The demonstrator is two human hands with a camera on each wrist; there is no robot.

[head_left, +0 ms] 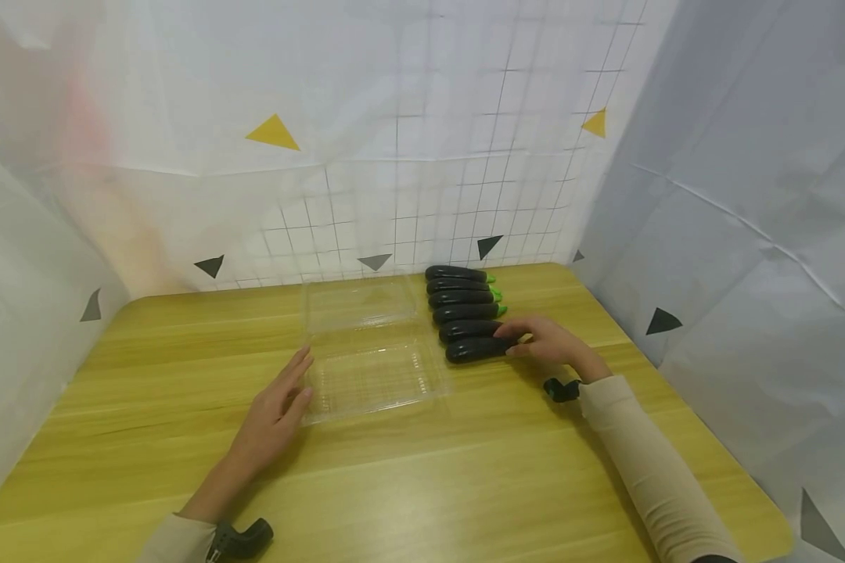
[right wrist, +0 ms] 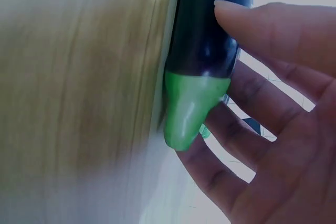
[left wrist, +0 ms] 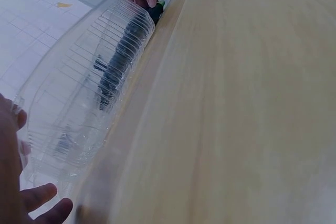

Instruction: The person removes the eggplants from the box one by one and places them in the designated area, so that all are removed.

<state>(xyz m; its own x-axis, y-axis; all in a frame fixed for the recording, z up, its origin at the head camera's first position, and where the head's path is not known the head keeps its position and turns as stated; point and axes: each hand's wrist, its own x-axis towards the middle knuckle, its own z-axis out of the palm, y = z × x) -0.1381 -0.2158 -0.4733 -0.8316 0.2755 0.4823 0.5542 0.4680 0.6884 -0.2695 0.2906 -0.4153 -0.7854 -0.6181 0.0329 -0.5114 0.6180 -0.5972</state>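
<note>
Dark purple eggplants with green stem ends lie in a row at the back right in the head view. My right hand grips the nearest eggplant at its stem end. In the right wrist view the thumb lies on its dark skin above the green cap, and the fingers pass behind. A clear plastic clamshell box lies open left of the row, its lid half towards the wall. With fingers spread and relaxed, my left hand touches the box's left edge.
Several more eggplants lie side by side behind the gripped one. The wooden table runs back to a white sheeted wall with yellow, grey and black triangles. Another sheet hangs along the right side.
</note>
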